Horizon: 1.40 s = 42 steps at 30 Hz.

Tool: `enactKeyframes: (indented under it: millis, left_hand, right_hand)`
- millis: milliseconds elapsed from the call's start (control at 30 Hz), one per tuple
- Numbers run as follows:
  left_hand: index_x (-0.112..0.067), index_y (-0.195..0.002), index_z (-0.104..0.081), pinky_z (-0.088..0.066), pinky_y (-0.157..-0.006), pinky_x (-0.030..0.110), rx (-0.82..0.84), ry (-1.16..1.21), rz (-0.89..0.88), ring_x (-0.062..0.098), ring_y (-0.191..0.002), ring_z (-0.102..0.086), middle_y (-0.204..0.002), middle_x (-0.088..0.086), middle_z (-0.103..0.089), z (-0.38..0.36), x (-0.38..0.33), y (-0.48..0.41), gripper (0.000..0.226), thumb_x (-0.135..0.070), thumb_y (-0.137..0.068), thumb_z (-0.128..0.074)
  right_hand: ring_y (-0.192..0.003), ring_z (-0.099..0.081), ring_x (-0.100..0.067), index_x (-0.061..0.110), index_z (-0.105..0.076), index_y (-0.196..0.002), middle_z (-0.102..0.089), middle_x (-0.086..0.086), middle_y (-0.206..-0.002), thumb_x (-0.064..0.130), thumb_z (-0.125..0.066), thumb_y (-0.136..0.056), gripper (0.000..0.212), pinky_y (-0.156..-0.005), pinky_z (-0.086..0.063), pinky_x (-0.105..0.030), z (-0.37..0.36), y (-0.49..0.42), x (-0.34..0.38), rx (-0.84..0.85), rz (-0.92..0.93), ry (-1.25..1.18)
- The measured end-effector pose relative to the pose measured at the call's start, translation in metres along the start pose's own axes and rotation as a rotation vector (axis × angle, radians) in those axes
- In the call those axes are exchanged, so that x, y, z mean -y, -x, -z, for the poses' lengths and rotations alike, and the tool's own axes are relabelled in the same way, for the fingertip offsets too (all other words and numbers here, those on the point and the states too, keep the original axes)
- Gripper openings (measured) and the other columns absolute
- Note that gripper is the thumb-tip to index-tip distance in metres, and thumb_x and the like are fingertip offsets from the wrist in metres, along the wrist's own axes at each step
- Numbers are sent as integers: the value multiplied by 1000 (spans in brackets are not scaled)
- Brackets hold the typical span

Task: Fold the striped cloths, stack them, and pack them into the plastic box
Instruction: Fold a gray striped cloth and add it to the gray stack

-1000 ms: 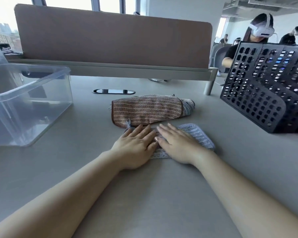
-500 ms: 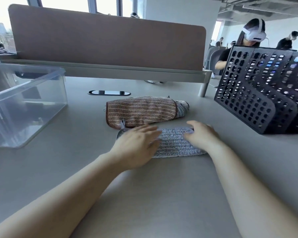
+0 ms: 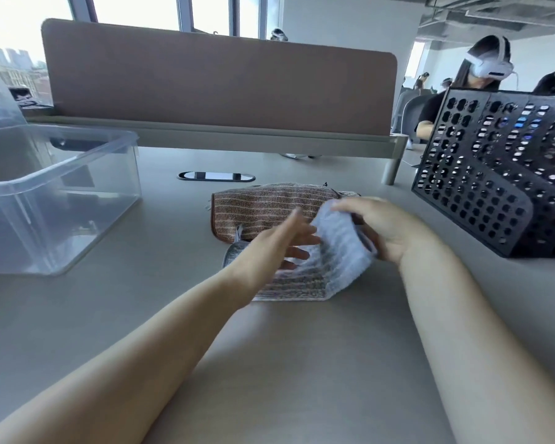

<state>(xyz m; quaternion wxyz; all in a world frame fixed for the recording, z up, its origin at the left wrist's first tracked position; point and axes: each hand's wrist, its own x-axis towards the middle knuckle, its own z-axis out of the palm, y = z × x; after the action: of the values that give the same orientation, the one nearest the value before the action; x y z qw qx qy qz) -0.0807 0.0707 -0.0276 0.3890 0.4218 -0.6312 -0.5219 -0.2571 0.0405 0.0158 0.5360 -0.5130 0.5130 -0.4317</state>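
**A:** The grey striped cloth (image 3: 302, 283) lies at the middle of the table (image 3: 302, 363). The left hand (image 3: 279, 248) holds straight fingers over it, and the right hand (image 3: 382, 229) pinches its raised side.

**B:** Risk?

**A:** A loose pinch drops the flap crooked. A slide shoves the 1 folded brown cloth (image 3: 269, 206) behind. The plastic box (image 3: 61, 165) sits by the left edge.

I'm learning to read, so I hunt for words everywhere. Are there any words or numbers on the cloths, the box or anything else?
No text can be read.
Small tag beside the brown striped cloth: too small to read.
Grey striped cloth: stripes only.
Dark thing by the window: pale mark, blurred.
Plastic box and black rack: no writing shows.
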Motion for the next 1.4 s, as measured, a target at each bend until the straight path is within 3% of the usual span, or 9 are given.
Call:
enactKeyframes:
  millis: [167, 333, 500, 633, 833, 967, 1167, 1267, 1400]
  left_hand:
    - [-6, -102, -69, -55, -82, 39, -108, 440, 225, 27, -82, -69, -92, 14, -72, 31, -7, 4, 75, -72, -82, -39]
    - [-7, -91, -63, -60, -67, 35, -334, 172, 244, 23, -67, -67, -82, 13, -68, 57, 0, 7, 8, -14, -91, -60]
    - [-14, -90, -61, -56, -54, 26, -414, 32, 243, 15, -59, -65, -78, 5, -67, 65, 12, 5, 10, -23, -93, -58]
    - [-16, -112, -57, -58, -79, 45, -499, -93, 198, 26, -83, -67, -100, 11, -67, 67, 20, -1, 28, -34, -90, -61]
    - [-18, -119, -48, -41, -58, 26, -476, -417, 147, 19, -82, -57, -106, 6, -61, 64, 25, -3, 32, -39, -94, -53]
    - [-18, -118, -45, -45, -71, 31, -458, -580, 133, 25, -89, -59, -103, 4, -60, 62, 26, -5, 35, -39, -93, -55]
    - [-19, -119, -42, -39, -63, 31, -439, -719, 110, 25, -77, -53, -84, 2, -56, 57, 27, -3, 31, -35, -94, -51]
    - [-20, -121, -41, -40, -65, 32, -421, -742, 74, 25, -78, -52, -89, 5, -56, 56, 27, -2, 30, -30, -95, -49]
    - [-22, -121, -43, -47, -79, 38, -436, -794, 23, 28, -91, -53, -101, 6, -58, 56, 28, -1, 29, -29, -94, -51]
  right_hand:
    - [-67, -68, -16, 3, -60, -104, -69, -10, -92, 24, -53, -93, 25, -54, -56, -20, -36, 2, -6, 297, 64, -153]
    - [-76, -63, -11, 18, -66, -92, -70, -1, -93, 12, -55, -94, 13, -56, -49, -15, -37, -7, -22, 115, 292, 80]
    - [-101, -57, -5, 23, -65, -108, -64, 3, -111, 18, -56, -94, 17, -83, -42, -7, -38, -22, -53, 66, 399, 432]
    - [-111, -49, -4, 15, -52, -131, -55, 2, -123, 24, -44, -100, 33, -75, -37, 5, -45, -29, -57, 61, 293, 371]
    - [-95, -54, -16, 11, -60, -115, -63, -17, -115, 34, -51, -96, 31, -77, -45, -24, -47, -37, -55, 99, 223, 405]
    - [-91, -52, -16, 11, -62, -107, -63, -20, -99, 25, -57, -94, 20, -79, -41, -26, -40, -39, -60, 105, 283, 502]
    - [-94, -59, -19, 38, -58, -84, -63, 9, -91, 40, -60, -89, 5, -93, -46, -46, -38, -48, -71, -1, 351, 737]
    - [-102, -58, -14, 34, -64, -98, -64, 8, -104, 35, -57, -92, 9, -93, -47, -40, -43, -38, -63, -90, 524, 693]
    - [-131, -37, 0, 22, -54, -131, -48, 13, -136, 28, -43, -99, 35, -109, -27, -19, -55, -6, -51, 244, 522, 620]
